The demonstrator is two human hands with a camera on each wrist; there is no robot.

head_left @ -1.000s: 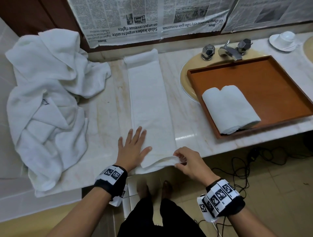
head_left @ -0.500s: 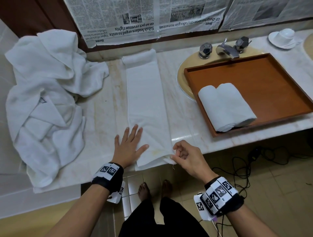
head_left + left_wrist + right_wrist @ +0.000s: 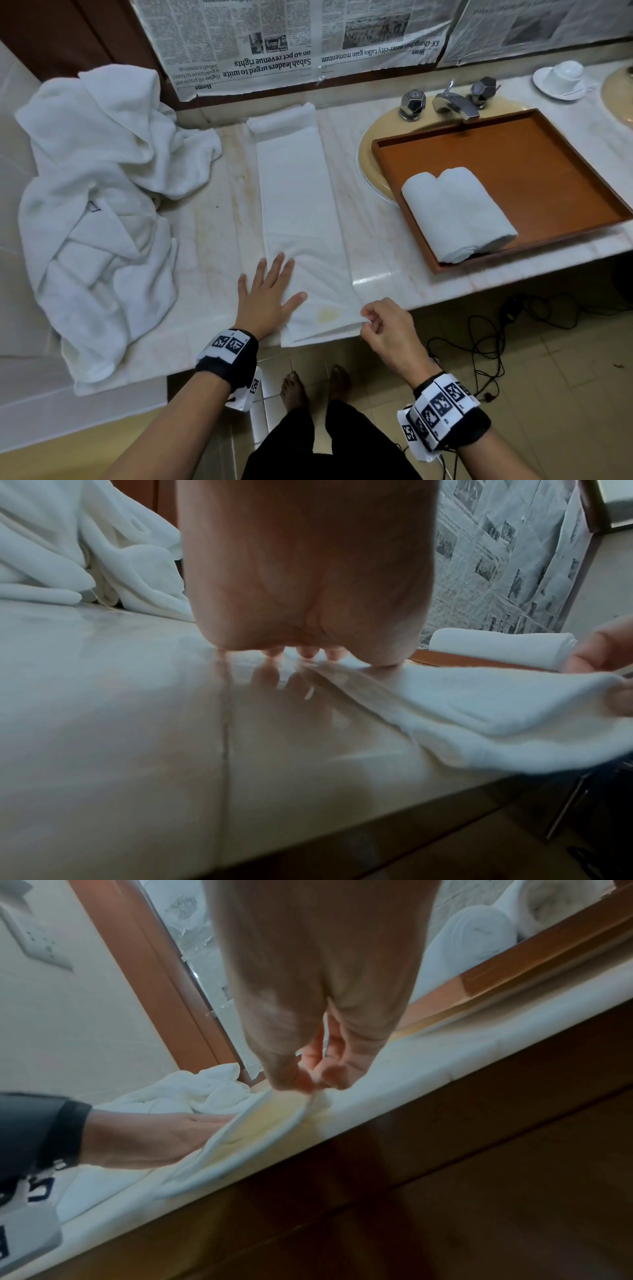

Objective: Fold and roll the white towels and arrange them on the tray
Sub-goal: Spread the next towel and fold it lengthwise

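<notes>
Folded white towel strip (image 3: 301, 219) lies lengthwise on the marble counter (image 3: 212, 240), far end bunched against the wall, near end at the counter edge. Left hand (image 3: 270, 294) flat, fingers spread, pressing the strip's near left side, likely to anchor it. Right hand (image 3: 383, 325) pinches the near right corner between thumb and fingertips, probably squaring the edge before rolling. Two rolled towels (image 3: 459, 212) already sit side by side in the wooden tray (image 3: 548, 164) over the sink. Crumpled towel pile (image 3: 96, 205) waits at left.
</notes>
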